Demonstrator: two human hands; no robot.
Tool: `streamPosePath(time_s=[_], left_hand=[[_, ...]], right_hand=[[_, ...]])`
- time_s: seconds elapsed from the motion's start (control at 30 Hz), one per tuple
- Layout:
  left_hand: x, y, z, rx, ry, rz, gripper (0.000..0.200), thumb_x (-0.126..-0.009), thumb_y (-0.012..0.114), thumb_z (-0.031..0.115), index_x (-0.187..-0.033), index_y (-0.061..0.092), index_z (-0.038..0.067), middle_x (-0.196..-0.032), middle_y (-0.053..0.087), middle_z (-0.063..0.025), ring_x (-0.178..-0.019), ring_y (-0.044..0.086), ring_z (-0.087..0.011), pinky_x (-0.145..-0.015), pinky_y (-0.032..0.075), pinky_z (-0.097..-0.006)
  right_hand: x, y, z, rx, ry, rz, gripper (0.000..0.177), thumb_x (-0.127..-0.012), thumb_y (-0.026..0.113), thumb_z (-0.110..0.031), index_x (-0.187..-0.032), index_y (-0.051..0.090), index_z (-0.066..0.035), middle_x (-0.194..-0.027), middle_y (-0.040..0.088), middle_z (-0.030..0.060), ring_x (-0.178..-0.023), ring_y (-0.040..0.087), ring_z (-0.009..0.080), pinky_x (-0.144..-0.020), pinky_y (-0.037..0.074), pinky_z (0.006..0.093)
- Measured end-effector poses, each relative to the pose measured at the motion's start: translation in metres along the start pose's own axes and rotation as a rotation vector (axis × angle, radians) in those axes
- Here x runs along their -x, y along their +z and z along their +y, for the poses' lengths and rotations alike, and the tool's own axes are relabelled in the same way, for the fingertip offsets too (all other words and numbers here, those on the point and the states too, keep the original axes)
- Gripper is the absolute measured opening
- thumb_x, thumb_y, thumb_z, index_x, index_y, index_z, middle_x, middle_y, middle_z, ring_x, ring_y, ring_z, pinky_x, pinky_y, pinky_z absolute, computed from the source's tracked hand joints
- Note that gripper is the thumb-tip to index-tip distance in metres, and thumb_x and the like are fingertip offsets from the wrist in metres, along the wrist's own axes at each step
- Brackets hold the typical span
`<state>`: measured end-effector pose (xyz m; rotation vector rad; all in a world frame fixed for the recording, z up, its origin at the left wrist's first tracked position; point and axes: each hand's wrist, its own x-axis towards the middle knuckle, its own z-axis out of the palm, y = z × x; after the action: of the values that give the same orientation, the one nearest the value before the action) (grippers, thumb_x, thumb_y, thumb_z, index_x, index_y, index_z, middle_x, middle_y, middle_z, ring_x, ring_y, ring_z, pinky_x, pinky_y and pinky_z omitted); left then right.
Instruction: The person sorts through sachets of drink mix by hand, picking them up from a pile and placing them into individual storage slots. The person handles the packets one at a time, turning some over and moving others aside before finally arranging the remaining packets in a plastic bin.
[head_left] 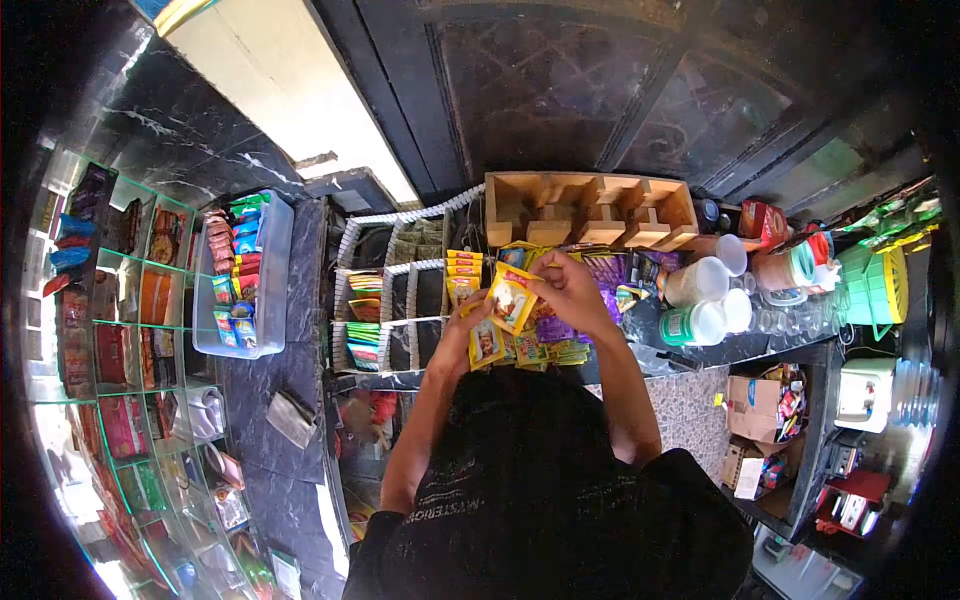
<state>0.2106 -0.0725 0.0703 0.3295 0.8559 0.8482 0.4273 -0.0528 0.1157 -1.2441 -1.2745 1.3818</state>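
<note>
My right hand [568, 290] pinches the upper right corner of a yellow sachet [512, 300] and holds it up in front of me. My left hand [470, 325] is closed at the sachet's left edge, its fingertips partly hidden. Just below, another yellow sachet [486, 343] with a picture on it hangs beside my left fingers. Under and around both hands lie piled yellow and green sachets [530, 349] and purple sachets [606, 268]. Left of them stands a white-edged divided rack [400, 268], with upright yellow sachets [463, 272] in one compartment.
Behind the pile sits a wooden compartment box [590, 185]. Plastic jars [697, 283] crowd the counter at right. A clear tub [276, 270] of colourful packets stands at left, near glass shelving [125, 330]. A cardboard box [753, 406] is on a lower shelf at right.
</note>
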Motion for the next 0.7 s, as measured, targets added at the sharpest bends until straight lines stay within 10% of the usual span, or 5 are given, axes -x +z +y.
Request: streamPosePath(time_s=[0.2, 0.27, 0.43, 0.5, 0.7], left_hand=[[0.013, 0.005, 0.011, -0.038, 0.118, -0.116, 0.042, -0.098, 0.064, 0.015, -0.135, 0.052, 0.0, -0.116, 0.067, -0.0112, -0.1, 0.07, -0.0207, -0.086, 0.059, -0.0359], [0.019, 0.014, 0.014, -0.071, 0.151, 0.034, 0.036, -0.098, 0.061, 0.011, -0.132, 0.055, 0.001, -0.114, 0.067, -0.0106, -0.098, 0.07, -0.02, -0.084, 0.059, -0.0342], [0.018, 0.015, 0.013, 0.015, 0.194, -0.007, 0.035, -0.098, 0.06, 0.009, -0.131, 0.056, 0.0, -0.112, 0.067, -0.01, -0.098, 0.07, -0.0201, -0.081, 0.059, -0.0324], [0.017, 0.013, 0.013, 0.043, 0.221, -0.026, 0.035, -0.098, 0.06, 0.009, -0.132, 0.056, 0.0, -0.112, 0.067, -0.0099, -0.098, 0.07, -0.0199, -0.081, 0.059, -0.0317], [0.024, -0.003, 0.007, -0.05, 0.238, -0.026, 0.043, -0.098, 0.065, 0.011, -0.137, 0.054, -0.002, -0.121, 0.066, -0.0107, -0.103, 0.067, -0.0182, -0.091, 0.056, -0.0331]], right_hand=[[-0.006, 0.014, -0.005, 0.33, -0.111, 0.038, 0.023, -0.094, 0.068, -0.009, -0.115, 0.06, -0.002, -0.113, 0.069, 0.0136, -0.096, 0.07, 0.0253, -0.081, 0.054, 0.0362], [-0.004, 0.023, -0.009, 0.796, -0.488, 0.269, 0.031, -0.092, 0.067, -0.01, -0.121, 0.059, -0.002, -0.123, 0.066, 0.0159, -0.111, 0.064, 0.0343, -0.094, 0.051, 0.042], [0.013, 0.048, -0.026, 0.539, -0.671, -0.084, 0.049, -0.095, 0.065, -0.021, -0.139, 0.052, -0.005, -0.146, 0.052, 0.0182, -0.135, 0.048, 0.0377, -0.111, 0.038, 0.0498], [0.009, 0.051, -0.01, 0.952, -0.71, -0.195, 0.054, -0.1, 0.056, -0.024, -0.15, 0.043, -0.007, -0.154, 0.043, 0.0217, -0.143, 0.041, 0.0402, -0.116, 0.031, 0.0521], [-0.022, 0.001, 0.039, 0.883, -0.253, 0.224, 0.062, -0.1, 0.057, -0.036, -0.152, 0.041, -0.008, -0.159, 0.034, 0.0223, -0.15, 0.027, 0.0414, -0.122, 0.02, 0.0517]])
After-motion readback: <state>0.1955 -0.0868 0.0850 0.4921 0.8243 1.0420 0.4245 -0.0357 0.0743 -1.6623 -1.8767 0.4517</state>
